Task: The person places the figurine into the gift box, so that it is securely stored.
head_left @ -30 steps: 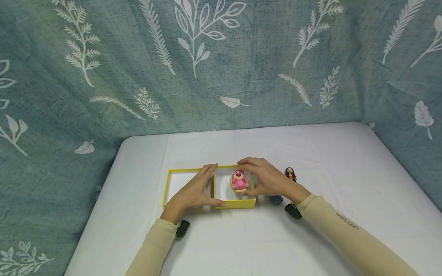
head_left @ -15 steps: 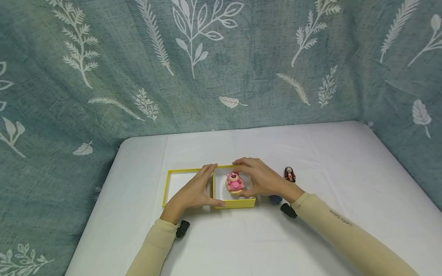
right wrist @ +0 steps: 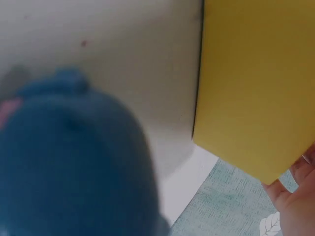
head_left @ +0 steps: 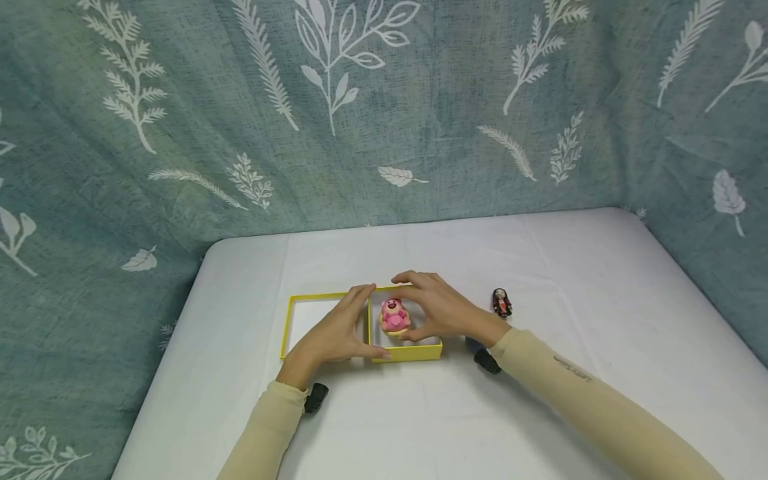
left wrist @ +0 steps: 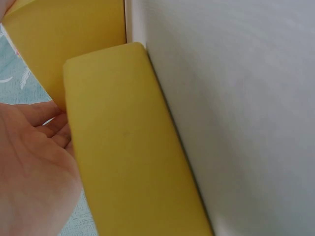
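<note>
A pink bear figurine (head_left: 394, 317) is inside the right-hand yellow box (head_left: 408, 353), whose inside is white. My right hand (head_left: 444, 303) holds the figurine, thumb at its near side and fingers at its far side. With thumb at the front wall and fingertips at the back edge, my left hand (head_left: 333, 333) grips the same box across its left side. The left wrist view shows that hand (left wrist: 34, 167) against yellow box walls (left wrist: 123, 128). Close to the right wrist camera stands a blurred blue figurine (right wrist: 74, 162); the right forearm mostly hides it in the head view.
A second shallow tray with a yellow rim (head_left: 287, 327) adjoins the box on the left. A small dark-haired doll figurine (head_left: 501, 303) stands right of the right hand. All lie on a white-covered table (head_left: 396, 427) before a green leaf-patterned curtain (head_left: 432, 160).
My right hand has moved left with the bear figurine, from the box's right side toward its middle. The left hand and the box stay in place.
</note>
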The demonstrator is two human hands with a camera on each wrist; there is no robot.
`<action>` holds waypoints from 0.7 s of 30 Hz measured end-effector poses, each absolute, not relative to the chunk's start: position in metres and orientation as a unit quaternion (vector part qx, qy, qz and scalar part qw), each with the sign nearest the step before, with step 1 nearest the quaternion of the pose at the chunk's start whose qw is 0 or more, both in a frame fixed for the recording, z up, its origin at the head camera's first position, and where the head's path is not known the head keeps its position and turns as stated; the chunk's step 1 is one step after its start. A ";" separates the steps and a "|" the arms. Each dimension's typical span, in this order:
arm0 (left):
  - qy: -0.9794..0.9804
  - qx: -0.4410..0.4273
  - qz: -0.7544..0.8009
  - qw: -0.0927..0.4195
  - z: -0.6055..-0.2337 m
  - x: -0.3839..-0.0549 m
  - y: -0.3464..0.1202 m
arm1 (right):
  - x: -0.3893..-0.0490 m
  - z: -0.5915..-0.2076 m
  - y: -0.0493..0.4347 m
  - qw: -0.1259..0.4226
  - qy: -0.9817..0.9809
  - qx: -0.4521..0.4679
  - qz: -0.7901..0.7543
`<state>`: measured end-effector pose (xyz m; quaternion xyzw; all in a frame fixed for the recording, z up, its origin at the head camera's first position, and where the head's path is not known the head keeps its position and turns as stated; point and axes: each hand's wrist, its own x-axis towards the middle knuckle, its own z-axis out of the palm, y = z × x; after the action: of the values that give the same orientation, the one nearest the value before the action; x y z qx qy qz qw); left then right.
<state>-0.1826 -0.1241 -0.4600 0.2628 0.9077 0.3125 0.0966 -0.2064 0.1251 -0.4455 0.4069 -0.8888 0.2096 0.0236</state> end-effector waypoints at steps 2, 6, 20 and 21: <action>0.907 0.262 0.314 0.097 -0.460 -0.183 -0.124 | -0.207 -0.445 0.123 0.024 -0.888 0.410 0.206; 0.906 0.263 0.317 0.096 -0.459 -0.183 -0.125 | -0.209 -0.445 0.119 0.021 -0.891 0.410 0.193; 0.904 0.270 0.317 0.091 -0.460 -0.186 -0.125 | -0.214 -0.447 0.113 0.021 -0.894 0.407 0.186; 0.904 0.270 0.318 0.092 -0.459 -0.186 -0.125 | -0.214 -0.448 0.113 0.020 -0.895 0.405 0.187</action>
<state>-0.1862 -0.1251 -0.4592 0.2703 0.9042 0.3176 0.0917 -0.2140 0.1126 -0.4480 0.4055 -0.8946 0.1869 0.0200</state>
